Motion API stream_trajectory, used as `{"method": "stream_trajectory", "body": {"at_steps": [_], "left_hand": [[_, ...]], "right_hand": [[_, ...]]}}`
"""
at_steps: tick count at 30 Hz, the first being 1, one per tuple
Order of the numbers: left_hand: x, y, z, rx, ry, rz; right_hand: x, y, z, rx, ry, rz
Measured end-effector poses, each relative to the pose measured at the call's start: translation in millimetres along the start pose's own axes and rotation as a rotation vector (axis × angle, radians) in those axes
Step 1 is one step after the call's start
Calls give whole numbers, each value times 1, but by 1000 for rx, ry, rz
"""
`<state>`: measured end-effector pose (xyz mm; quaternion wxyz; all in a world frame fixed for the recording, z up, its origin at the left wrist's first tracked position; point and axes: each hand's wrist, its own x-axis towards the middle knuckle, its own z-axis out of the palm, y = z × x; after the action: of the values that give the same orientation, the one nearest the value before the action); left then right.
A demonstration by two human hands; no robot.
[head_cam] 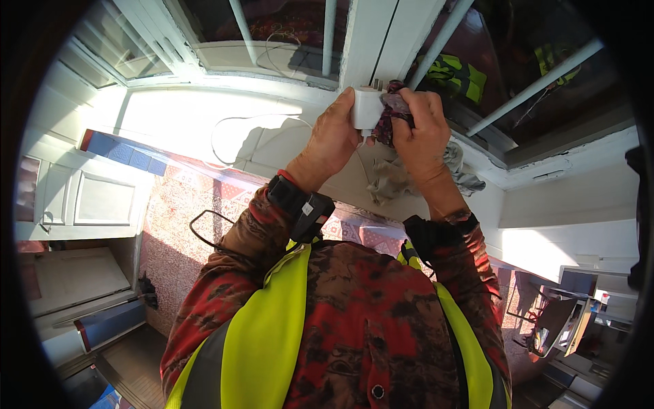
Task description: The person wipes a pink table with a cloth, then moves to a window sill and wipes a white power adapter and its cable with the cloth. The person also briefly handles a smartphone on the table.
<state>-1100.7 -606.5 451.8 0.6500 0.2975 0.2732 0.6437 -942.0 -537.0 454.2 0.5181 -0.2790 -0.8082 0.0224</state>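
Note:
Above the tiled windowsill [281, 140], my left hand [332, 135] grips a white power adapter [367, 108] by its side. Its metal prongs point up towards the window frame, and a white cable plugs into its lower end. My right hand [421, 122] pinches a dark patterned cloth [391, 115] against the adapter's right side. The thin white cable [213, 138] loops across the sill to the left. Below my right hand lies a crumpled grey cloth [391, 179] on the sill.
Barred window panes [286, 36] stand directly ahead, with a white frame post [380, 41] between them. A white panelled door [104, 197] is at the left, over a speckled floor [173, 230]. At the lower right stands a chair [554, 322] with things on it.

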Motion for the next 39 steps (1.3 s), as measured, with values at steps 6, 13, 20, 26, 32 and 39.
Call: {"method": "stream_trajectory", "body": {"at_steps": [6,13,20,26,32,39], "left_hand": [[-7,6,-3,190,-38,179],[1,-3,-7,679,-103,359],[-7,-10,-5,1184,-56,668],[-11,-14,-2,1484,-48,761],[-10,-11,-5,1339,13,665],[-7,3,1,1347,70,618]], "right_hand": [[-3,34,-27,889,162,609],[-5,-37,-50,840,48,390],[-1,-62,-30,-44,-159,72],[5,-54,-25,-154,-299,90],[-22,-37,-13,-11,-117,-60],[-32,-22,-37,232,-59,186]]}}
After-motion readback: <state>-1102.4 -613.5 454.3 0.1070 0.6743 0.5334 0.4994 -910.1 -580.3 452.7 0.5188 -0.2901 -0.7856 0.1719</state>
